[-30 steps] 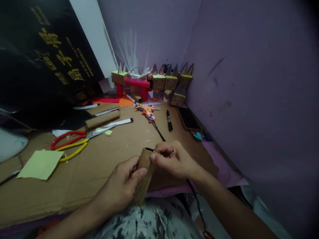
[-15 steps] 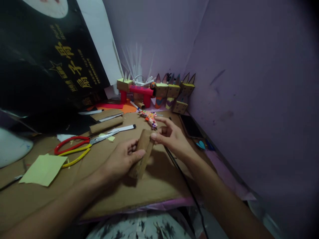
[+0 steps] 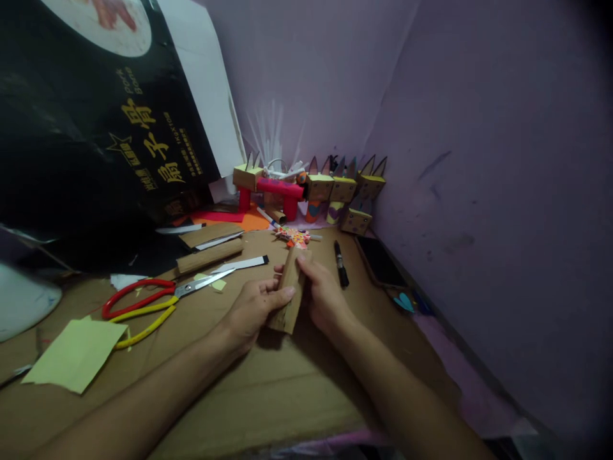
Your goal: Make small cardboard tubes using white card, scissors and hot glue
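A folded brown cardboard piece (image 3: 288,305) is held between both hands, tilted above the cardboard-covered table. My left hand (image 3: 253,310) grips its left side, thumb pressed on the front face near the middle. On the right, my right hand (image 3: 323,294) pinches the upper part, thumb on top, its other fingers mostly hidden behind the piece. Just beyond the hands lies a colourful patterned paper piece (image 3: 295,237). Scissors (image 3: 179,292) with red and yellow handles rest to the left, their blades pointing right.
Yellow paper (image 3: 76,354) lies at left, with cardboard strips (image 3: 209,255) farther back. A black marker (image 3: 340,263) and a phone (image 3: 380,262) are at right. Cardboard animal figures (image 3: 320,188) stand along the back. A big black box (image 3: 96,128) leans at left.
My right hand has moved down beside the cardboard piece, now gripping its side. The piece is turned more upright with a flatter face showing. The black marker is uncovered, and the view has shifted.
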`<state>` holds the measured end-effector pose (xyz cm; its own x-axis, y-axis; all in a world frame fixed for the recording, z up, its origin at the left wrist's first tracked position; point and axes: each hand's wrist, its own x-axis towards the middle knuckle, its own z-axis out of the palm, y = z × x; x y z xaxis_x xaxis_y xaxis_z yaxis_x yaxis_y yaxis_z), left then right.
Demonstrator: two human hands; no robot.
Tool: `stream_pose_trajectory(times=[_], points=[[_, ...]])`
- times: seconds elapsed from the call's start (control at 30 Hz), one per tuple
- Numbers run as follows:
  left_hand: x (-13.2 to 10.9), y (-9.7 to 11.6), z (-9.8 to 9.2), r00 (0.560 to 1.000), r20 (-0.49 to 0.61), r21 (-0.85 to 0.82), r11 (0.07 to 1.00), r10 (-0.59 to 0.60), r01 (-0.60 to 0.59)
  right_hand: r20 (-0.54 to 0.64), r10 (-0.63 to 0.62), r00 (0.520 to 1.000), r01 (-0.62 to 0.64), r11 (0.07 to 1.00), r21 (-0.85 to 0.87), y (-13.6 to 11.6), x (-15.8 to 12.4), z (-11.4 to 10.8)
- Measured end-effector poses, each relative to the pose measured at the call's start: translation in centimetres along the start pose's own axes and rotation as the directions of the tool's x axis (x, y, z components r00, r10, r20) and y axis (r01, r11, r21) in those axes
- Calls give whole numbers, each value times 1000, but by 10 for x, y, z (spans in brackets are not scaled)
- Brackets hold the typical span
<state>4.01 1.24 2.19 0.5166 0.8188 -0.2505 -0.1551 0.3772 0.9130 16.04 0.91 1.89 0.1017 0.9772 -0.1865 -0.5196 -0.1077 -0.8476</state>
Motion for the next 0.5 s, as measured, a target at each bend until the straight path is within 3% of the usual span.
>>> stream_pose_trajectory(times=[0.07, 0.3, 0.4, 0.5], points=[[1, -3, 1, 999, 10, 8, 999, -36, 36, -26, 12, 1000, -11, 999, 41, 0, 1, 1], [4, -11, 3, 999, -21, 43, 999, 32, -31, -36, -52, 998, 54, 997, 61, 3, 3, 1], [3, -5, 4, 999, -22, 29, 999, 40, -39, 59, -68, 996, 66, 997, 39, -2, 2, 0], [3, 6, 2, 991, -92, 3, 996, 93, -93, 214, -30, 976, 27, 1000, 16, -7, -5, 0]])
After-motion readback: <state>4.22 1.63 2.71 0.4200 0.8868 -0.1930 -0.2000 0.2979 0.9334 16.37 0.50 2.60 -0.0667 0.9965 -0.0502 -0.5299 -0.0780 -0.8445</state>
